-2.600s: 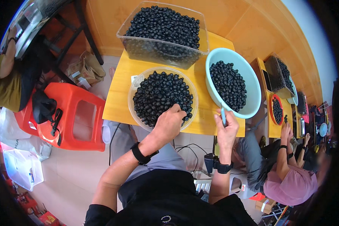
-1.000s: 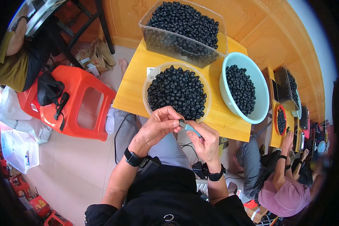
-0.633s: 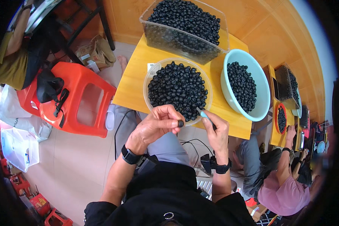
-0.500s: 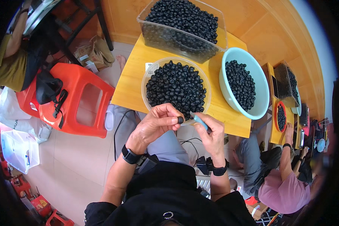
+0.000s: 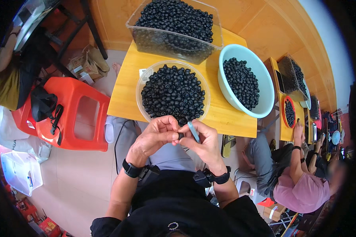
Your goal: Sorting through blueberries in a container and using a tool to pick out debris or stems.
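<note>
1. Both hands drew closer since before; left hand (image 5: 154,136) pinches a dark berry (image 5: 180,135).
2. Right hand (image 5: 203,142) grips a light-blue tool (image 5: 193,131), berry at its 9 o'clock.
3. Clear round bowl (image 5: 143,79) at 12 o'clock.

Small dark bead (image 5: 180,136) at centre mostly covered by left-hand fingers (image 5: 167,127); blue tool (image 5: 193,131) half hidden in right hand (image 5: 203,144); clear tub (image 5: 177,28) cut by top edge; far bowls (image 5: 290,112) at right rim too small to tell contents; seated person (image 5: 300,185) at lower right partly blurred.
</note>
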### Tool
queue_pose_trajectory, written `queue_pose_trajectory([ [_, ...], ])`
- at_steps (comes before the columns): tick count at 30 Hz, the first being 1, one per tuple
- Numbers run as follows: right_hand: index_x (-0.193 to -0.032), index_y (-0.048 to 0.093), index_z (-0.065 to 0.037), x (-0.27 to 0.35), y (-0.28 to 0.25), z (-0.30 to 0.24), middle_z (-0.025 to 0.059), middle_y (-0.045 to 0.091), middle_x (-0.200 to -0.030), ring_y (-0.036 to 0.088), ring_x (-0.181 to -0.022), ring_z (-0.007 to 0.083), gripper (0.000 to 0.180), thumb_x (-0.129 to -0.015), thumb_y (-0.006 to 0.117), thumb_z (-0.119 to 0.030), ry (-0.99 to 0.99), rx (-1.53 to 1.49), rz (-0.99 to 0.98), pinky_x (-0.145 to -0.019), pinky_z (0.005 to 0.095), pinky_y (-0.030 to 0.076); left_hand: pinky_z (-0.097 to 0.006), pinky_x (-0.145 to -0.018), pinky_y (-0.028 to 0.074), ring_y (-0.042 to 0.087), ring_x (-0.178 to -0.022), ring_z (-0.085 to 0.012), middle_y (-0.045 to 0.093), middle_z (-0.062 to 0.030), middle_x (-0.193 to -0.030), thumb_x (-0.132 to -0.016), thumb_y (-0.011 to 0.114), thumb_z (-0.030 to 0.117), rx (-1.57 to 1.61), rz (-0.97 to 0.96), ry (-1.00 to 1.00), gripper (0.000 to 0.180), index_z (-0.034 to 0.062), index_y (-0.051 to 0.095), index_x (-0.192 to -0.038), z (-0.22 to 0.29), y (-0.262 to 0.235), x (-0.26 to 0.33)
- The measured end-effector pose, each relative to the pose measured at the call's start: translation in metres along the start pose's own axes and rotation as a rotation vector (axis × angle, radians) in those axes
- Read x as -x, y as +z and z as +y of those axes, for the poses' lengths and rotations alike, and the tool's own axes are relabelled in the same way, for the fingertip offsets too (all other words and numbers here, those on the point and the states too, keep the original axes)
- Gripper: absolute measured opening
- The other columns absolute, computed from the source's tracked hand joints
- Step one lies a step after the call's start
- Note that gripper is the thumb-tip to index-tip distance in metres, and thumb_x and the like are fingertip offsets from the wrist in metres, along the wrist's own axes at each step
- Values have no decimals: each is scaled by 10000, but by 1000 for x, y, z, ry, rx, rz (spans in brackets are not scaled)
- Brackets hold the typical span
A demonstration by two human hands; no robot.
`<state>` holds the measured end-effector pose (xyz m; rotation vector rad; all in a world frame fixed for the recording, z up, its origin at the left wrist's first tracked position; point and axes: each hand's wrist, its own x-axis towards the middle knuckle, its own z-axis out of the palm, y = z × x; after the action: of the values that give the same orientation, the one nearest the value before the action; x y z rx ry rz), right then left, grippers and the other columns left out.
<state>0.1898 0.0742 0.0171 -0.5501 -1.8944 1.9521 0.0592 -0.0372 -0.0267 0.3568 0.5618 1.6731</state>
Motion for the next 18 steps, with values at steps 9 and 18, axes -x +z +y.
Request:
queue_pose_trajectory([
  [9, -916, 655, -31, -5, -57, -13, -28, 555, -735, 471, -636, 62, 167, -755, 694, -52, -113, 482, 354, -580, 230, 395, -218, -642, 506, 609, -730, -87, 652, -54, -917, -792, 664, 8, -397, 241, 72, 193, 29, 580, -964, 8, 8, -6],
  [18, -1054, 599, 16, -35, -124, -20, 57, 520, -807, 495, -687, 140, 314, -752, 681, -12, -359, 815, 748, -625, 258, 416, -226, -627, 512, 612, -670, -90, 657, -66, -824, -779, 630, -23, -774, 406, 174, 139, -33, 622, -917, -1, 7, -33],
])
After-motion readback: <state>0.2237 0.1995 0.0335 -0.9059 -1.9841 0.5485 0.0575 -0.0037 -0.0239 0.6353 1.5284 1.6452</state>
